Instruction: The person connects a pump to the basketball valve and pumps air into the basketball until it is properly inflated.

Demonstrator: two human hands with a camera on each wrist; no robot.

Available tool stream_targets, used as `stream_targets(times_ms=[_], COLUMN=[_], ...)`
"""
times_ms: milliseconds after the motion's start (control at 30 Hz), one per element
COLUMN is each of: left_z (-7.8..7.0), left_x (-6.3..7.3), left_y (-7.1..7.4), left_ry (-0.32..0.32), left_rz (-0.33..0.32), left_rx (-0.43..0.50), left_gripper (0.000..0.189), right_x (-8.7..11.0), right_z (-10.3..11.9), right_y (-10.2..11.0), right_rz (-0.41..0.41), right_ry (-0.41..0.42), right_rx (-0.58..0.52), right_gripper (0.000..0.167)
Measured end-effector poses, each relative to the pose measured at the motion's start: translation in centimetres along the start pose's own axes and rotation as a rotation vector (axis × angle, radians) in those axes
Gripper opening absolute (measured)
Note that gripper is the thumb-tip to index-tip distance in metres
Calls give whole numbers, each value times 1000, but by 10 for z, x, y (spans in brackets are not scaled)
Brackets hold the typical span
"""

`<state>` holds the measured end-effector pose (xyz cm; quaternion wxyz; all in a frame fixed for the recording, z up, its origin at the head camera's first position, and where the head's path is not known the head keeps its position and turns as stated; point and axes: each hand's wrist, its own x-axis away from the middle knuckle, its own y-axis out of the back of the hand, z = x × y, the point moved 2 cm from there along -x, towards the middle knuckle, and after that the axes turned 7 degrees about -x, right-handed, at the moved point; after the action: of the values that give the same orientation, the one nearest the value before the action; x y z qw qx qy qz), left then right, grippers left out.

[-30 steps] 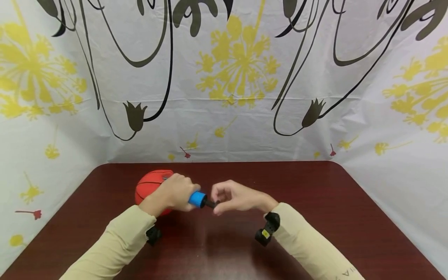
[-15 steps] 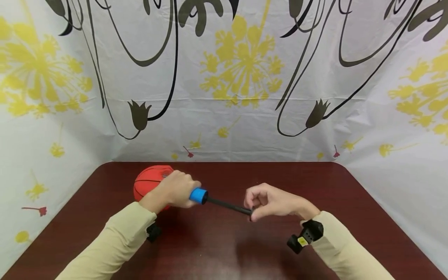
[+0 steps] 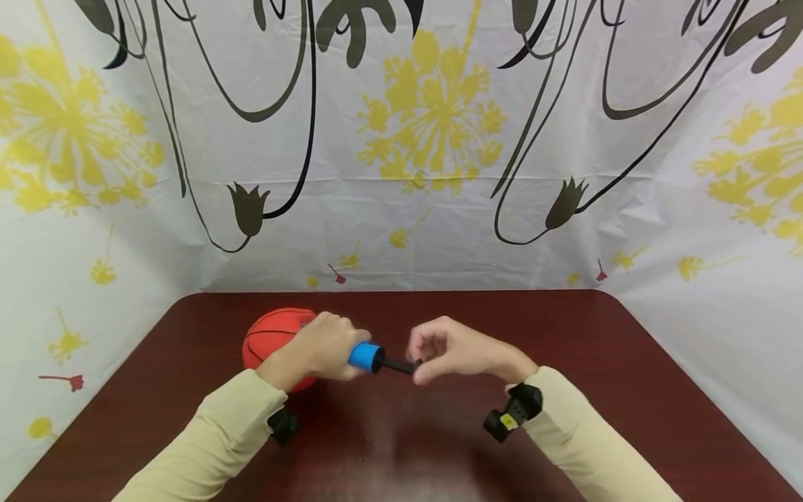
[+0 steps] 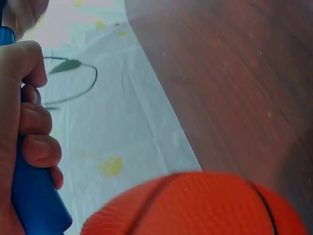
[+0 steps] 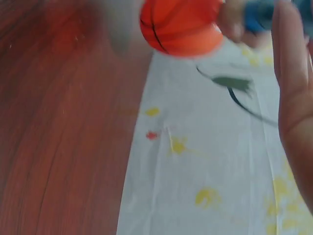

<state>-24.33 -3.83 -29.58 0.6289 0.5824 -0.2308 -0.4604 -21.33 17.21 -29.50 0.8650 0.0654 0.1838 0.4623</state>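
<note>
My left hand (image 3: pixel 330 345) wraps round the blue barrel (image 3: pixel 365 356) of a hand pump, and the left wrist view shows its curled fingers on that barrel (image 4: pixel 36 196). A short length of black rod (image 3: pixel 398 365) sticks out of the barrel's right end. With thumb and fingers, my right hand (image 3: pixel 456 350) holds the rod's outer end; the handle there is mostly hidden. Behind the left hand is a red-orange toy basketball (image 3: pixel 271 337), partly covered by that hand. Whether the pump joins the ball cannot be seen.
A dark reddish-brown table (image 3: pixel 564 328) lies under both hands. White cloth (image 3: pixel 401 258) printed with yellow and dark plants hangs behind and beside it. Each wrist wears a black camera, such as the right wrist camera (image 3: pixel 514 411).
My right hand first drew away rightward, baring a long stretch of rod, then came back left, so less rod shows now. The left hand kept its grip on the barrel.
</note>
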Motion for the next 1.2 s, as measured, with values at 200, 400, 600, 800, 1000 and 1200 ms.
stream_targets(times_ms=[200, 400, 600, 800, 1000, 1200], left_z=[11, 4, -1, 5, 13, 7], left_x=[9, -1, -8, -2, 8, 1], left_y=[1, -5, -2, 2, -1, -3], left_ry=[63, 54, 48, 41, 88, 89], left_rz=[-3, -47, -9, -1, 28, 36], left_rx=[-23, 21, 11, 26, 17, -2], left_gripper=[23, 23, 25, 23, 22, 22], right_x=[21, -10, -19, 15, 22, -18], right_z=[5, -4, -3, 0, -6, -19], right_y=[12, 5, 0, 13, 17, 0], right_rz=[74, -1, -19, 13, 37, -41], right_ry=[9, 12, -14, -63, -17, 37], right_rx=[-139, 22, 108, -174, -230, 14], right_gripper=[21, 18, 15, 19, 22, 18])
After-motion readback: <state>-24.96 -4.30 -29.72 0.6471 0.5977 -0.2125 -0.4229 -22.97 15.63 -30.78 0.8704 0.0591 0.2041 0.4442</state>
